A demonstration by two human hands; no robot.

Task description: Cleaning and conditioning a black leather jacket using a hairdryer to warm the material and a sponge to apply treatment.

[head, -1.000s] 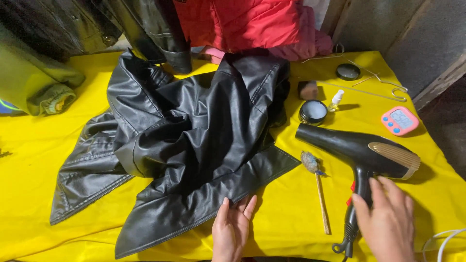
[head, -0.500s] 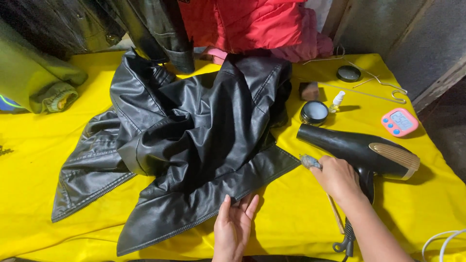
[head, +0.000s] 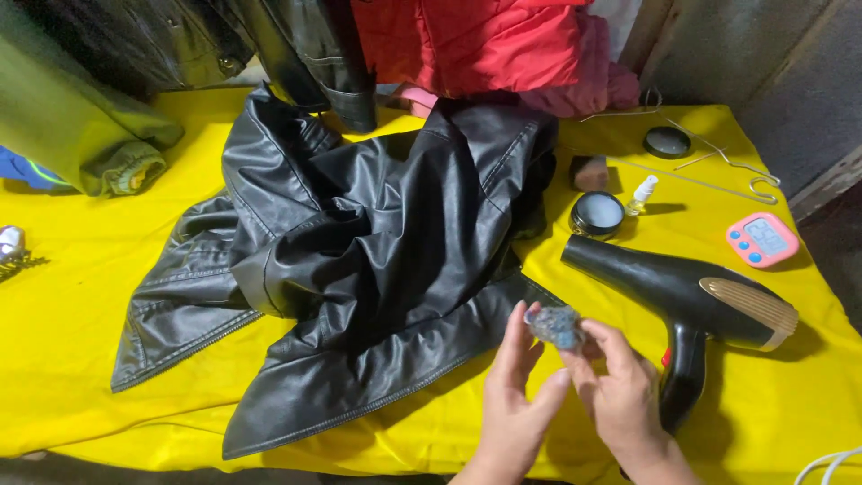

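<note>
A black leather jacket [head: 377, 260] lies crumpled on the yellow-covered table [head: 81, 377]. In front of its lower hem my right hand [head: 620, 400] holds up a small brush with a blue-grey tufted head [head: 554, 325]; its handle is hidden behind my fingers. My left hand [head: 516, 404] pinches the left side of that head with its fingertips. A black hair dryer [head: 664, 283] with a gold rear grille lies just right of my hands, nozzle toward the jacket.
An open round tin [head: 597, 214], a small spray bottle [head: 641, 192], a brown sponge [head: 590, 172], a dark lid [head: 667, 141], wire hangers [head: 736, 166] and a pink timer [head: 761, 240] sit at the right. Red [head: 476, 40] and olive [head: 81, 126] garments hang along the back.
My right hand left the hair dryer's handle, picked the small brush up off the table and raised it. My left hand lifted off the jacket hem and met the brush head.
</note>
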